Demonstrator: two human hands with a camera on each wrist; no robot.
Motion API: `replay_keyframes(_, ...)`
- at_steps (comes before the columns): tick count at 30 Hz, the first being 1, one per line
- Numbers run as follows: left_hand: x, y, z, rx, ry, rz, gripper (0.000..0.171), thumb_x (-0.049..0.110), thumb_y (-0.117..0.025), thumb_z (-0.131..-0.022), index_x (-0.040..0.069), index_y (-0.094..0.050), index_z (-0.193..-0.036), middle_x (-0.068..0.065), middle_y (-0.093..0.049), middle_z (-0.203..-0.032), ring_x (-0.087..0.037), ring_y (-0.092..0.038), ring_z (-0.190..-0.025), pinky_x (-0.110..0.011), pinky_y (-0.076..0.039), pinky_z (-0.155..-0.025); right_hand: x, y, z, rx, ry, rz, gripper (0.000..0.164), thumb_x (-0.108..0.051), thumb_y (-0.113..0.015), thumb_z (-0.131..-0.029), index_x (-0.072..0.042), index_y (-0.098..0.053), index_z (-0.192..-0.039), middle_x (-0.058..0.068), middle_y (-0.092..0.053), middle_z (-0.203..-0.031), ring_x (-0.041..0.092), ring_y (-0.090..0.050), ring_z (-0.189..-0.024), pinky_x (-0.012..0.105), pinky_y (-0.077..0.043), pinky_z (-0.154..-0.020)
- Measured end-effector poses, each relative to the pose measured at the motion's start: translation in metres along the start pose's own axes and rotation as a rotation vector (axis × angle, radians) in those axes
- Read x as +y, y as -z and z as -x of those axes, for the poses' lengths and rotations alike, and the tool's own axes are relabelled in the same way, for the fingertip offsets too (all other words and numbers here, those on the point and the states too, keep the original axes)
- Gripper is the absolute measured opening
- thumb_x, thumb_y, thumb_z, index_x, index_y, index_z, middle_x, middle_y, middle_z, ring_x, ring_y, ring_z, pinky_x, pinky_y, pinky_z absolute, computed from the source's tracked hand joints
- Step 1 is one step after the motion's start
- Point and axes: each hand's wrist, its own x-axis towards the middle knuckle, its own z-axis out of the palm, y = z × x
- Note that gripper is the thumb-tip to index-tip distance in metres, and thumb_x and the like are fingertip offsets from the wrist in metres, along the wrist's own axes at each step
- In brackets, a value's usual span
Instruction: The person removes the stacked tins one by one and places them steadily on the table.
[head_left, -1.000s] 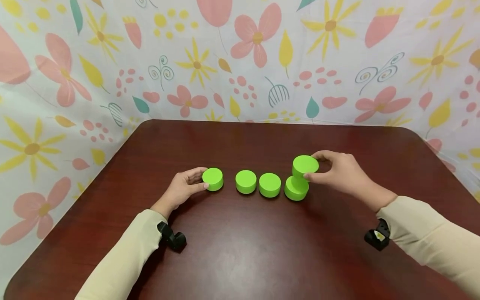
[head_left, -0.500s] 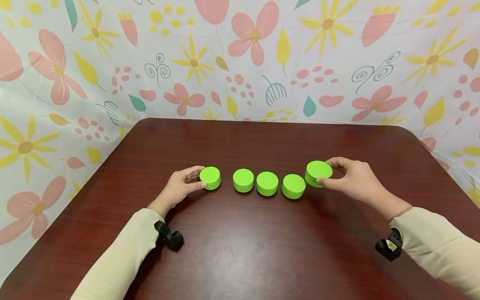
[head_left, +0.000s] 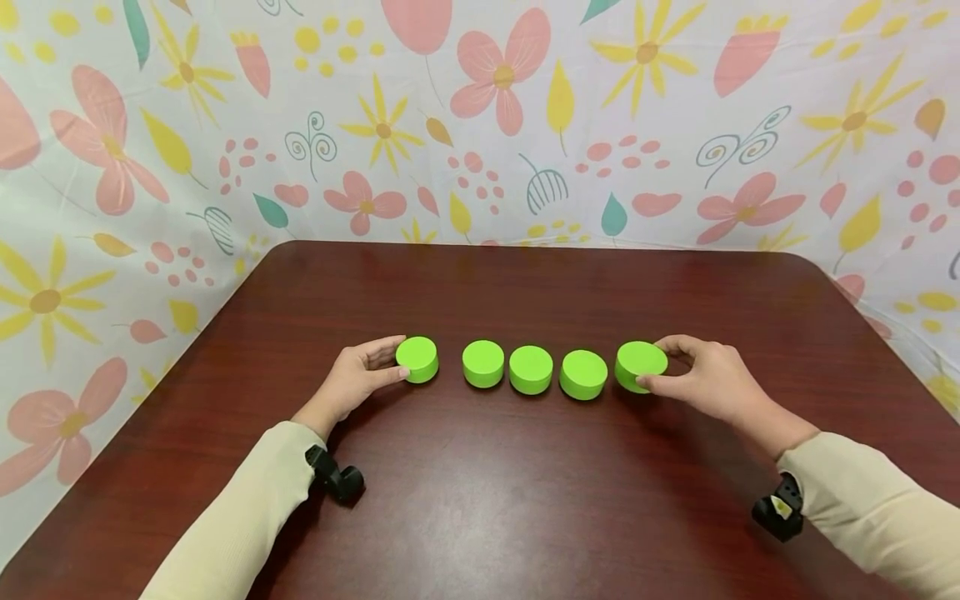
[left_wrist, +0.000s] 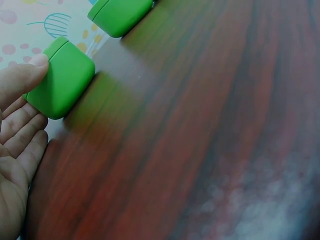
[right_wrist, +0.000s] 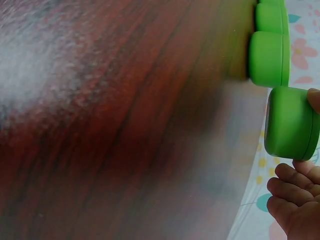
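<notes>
Several identical lime-green round containers, each with a seam below its top, form a row across the table in the head view. My left hand (head_left: 351,379) holds the leftmost container (head_left: 417,367) between thumb and fingers; the left wrist view shows the thumb near its seam. At the row's right end, my right hand (head_left: 708,377) pinches another container (head_left: 640,367) by its side. Whether that one touches the table or hovers slightly above it, I cannot tell. Between the hands stand three more: a left one (head_left: 483,364), a middle one (head_left: 531,370) and a right one (head_left: 583,375).
The dark reddish-brown wooden table (head_left: 465,500) has a glossy surface and rounded far corners. A white cloth (head_left: 420,67) with flowers and leaves hangs behind it and along the left side. Black wrist cameras sit on both cuffs.
The right hand has carried its container off the top of the neighbouring one, then right and down to the row's end. The left hand keeps its hold on the leftmost container.
</notes>
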Motion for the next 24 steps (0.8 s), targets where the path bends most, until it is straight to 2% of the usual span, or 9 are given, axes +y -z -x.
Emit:
replay_keyframes(12, -0.001, -0.001, 0.001, 0.008, -0.014, 0.001, 0.055, 0.006, -0.070, -0.081, 0.002, -0.050, -0.132, -0.018, -0.053, -0.130, -0.030, -0.050, -0.120, -0.021, -0.049, -0.085, 0.006, -0.010, 0.001, -0.008, -0.010, -0.004, 0.046, -0.036, -0.077, -0.072, -0.005, -0.064, -0.104, 0.014, -0.068, -0.098, 0.031, -0.063, -0.093, 0.032, -0.047, -0.070)
replay_keyframes(24, 0.000, -0.002, 0.001, 0.015, -0.033, 0.018, 0.054, 0.003, -0.069, -0.081, 0.001, -0.050, -0.131, -0.020, -0.054, -0.129, -0.031, -0.052, -0.119, -0.019, -0.049, -0.084, 0.012, -0.017, 0.005, -0.005, -0.021, -0.032, 0.047, -0.035, -0.077, -0.074, -0.004, -0.063, -0.106, 0.015, -0.068, -0.100, 0.029, -0.065, -0.091, 0.025, -0.048, -0.067)
